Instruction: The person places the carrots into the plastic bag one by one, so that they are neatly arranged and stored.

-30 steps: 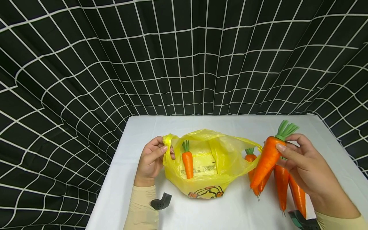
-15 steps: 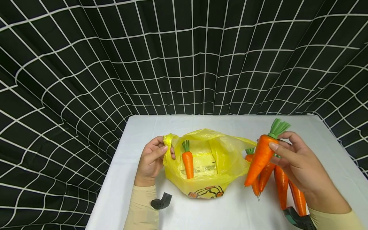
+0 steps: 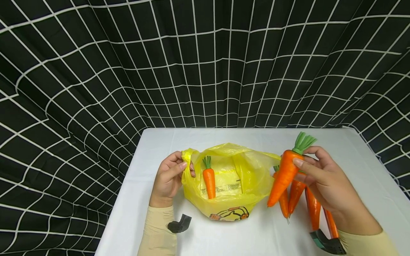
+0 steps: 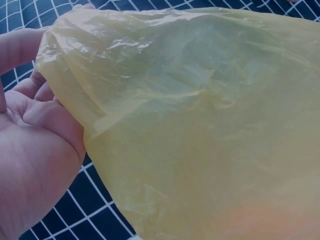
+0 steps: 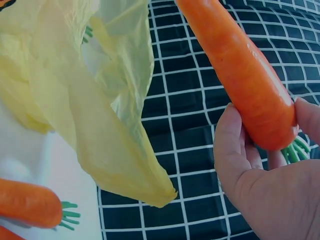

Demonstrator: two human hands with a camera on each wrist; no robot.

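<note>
A yellow plastic bag lies on the table with its mouth spread toward the head camera. My left hand pinches the bag's left handle; in the left wrist view the bag stretches away from the fingers. One carrot with a green top rests inside the bag. My right hand grips a larger carrot near its green top, tip pointing down and left, beside the bag's right edge. In the right wrist view this carrot sits between thumb and fingers, apart from the bag.
Several more carrots lie on the white table at the right, partly hidden behind my right hand and the held carrot. Black cloth with a white grid stands behind the table and along the sides.
My right hand has moved left with the carrot, bringing it closer to the bag's mouth. The left hand, the bag's left part and the carrot inside have stayed put.
</note>
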